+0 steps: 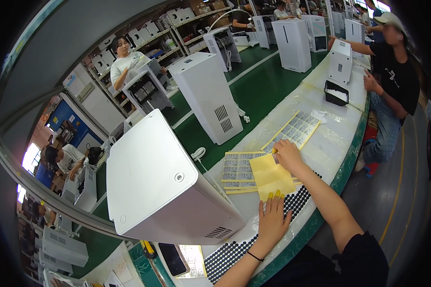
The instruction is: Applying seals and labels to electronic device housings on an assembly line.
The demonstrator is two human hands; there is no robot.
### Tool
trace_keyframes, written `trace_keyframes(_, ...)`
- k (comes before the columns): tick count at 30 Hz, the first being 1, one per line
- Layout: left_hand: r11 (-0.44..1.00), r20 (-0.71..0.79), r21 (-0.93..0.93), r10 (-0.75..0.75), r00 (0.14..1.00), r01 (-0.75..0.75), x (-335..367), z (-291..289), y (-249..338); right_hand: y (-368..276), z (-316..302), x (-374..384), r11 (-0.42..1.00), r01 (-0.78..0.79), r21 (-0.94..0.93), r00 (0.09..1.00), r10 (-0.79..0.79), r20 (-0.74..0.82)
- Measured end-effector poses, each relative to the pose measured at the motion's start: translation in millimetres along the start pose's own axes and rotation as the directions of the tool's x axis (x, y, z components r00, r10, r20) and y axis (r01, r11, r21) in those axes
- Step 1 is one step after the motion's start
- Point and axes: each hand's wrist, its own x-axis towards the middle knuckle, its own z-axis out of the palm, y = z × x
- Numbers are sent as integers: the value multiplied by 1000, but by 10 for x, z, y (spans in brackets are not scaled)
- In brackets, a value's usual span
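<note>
A yellow backing sheet lies at a slant over several printed label sheets on the bench. My right hand is closed at its upper edge, thumb and fingers pinching it there. A small grey patch shows beside those fingers; I cannot make out whether it is a label. My left hand, a black band on its wrist, lies with fingers stretched out over the sheet's lower edge. Yellow covers sit on its fingertips. Rows of small black round pads lie under and beside this hand.
A large white appliance housing stands close at left, a second beyond it. Near the bench's front edge are a phone and a yellow cutter. Farther right sit another label sheet, a black bin and a co-worker.
</note>
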Motion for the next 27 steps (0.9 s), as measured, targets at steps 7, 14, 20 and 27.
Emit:
trace_keyframes(7, 1000, -7, -14, 3, 1000, -3, 5, -11, 15, 21, 46, -54, 998, 57, -12, 998, -57, -8)
trace_keyframes(14, 1000, -9, -24, -6, 1000, 6, -12, 1, -12, 45, -285, -52, 988, 99, 118, 982, -116, 150)
trace_keyframes(20, 999, -9, -34, -8, 1000, 8, -17, 15, -30, 92, -526, -44, 927, -45, 373, 927, -100, 360)
trace_keyframes(27, 999, -30, -33, 1, 1000, -2, -8, 37, -4, 619, -489, 16, 509, -479, 715, 787, -112, 607)
